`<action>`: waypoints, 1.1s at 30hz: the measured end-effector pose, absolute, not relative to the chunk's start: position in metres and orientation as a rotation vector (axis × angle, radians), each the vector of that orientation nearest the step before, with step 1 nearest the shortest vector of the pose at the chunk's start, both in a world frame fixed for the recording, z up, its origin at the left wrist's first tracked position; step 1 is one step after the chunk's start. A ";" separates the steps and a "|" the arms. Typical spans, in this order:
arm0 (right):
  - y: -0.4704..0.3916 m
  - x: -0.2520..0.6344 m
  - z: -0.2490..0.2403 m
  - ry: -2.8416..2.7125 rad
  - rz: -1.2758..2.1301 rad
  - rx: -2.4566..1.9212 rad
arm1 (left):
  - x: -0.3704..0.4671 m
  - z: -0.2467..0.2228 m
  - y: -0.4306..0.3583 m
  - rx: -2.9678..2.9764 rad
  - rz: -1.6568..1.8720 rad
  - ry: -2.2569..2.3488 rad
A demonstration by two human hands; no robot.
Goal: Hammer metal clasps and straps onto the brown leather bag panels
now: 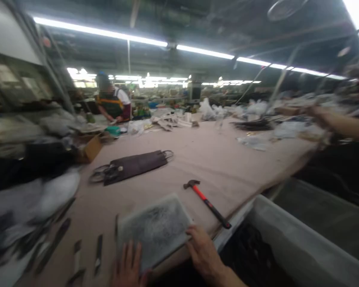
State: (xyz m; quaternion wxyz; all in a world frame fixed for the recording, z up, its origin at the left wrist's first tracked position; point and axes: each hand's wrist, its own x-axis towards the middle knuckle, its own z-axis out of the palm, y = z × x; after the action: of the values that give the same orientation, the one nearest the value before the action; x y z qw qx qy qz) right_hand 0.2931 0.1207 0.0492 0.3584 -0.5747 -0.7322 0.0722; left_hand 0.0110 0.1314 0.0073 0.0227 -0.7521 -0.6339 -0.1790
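Observation:
A grey rectangular slab (158, 223) with a scuffed, dark-speckled top lies at the near edge of the table. My left hand (128, 265) rests on its near left part, fingers spread and flat. At the slab's right corner, the fingers and thumb of my right hand (205, 251) close around the edge. A claw hammer (208, 203) with a red and black handle lies just beyond, head pointing away. Farther off, a dark brown bag (140, 165) with handles lies flat. Several blurred knife-like tools (98, 253) lie left of the slab.
A white bin (302, 235) with dark contents stands below the table's right edge. Plastic bags and dark material (44, 191) crowd the left. A co-worker (113, 101) stands at the far left; another person's arm (341, 121) reaches in at right. Plastic-wrapped goods (209, 109) line the back.

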 end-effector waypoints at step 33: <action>0.178 0.309 0.007 -2.151 0.302 -1.499 | 0.006 0.028 0.087 -2.445 -0.200 -1.636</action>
State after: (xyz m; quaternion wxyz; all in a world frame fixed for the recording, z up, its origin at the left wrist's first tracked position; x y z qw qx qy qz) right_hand 0.3086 0.1785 0.0068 0.2486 -0.5500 -0.7896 0.1107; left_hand 0.0056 0.0868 0.0282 0.0965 -0.8253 -0.5523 -0.0674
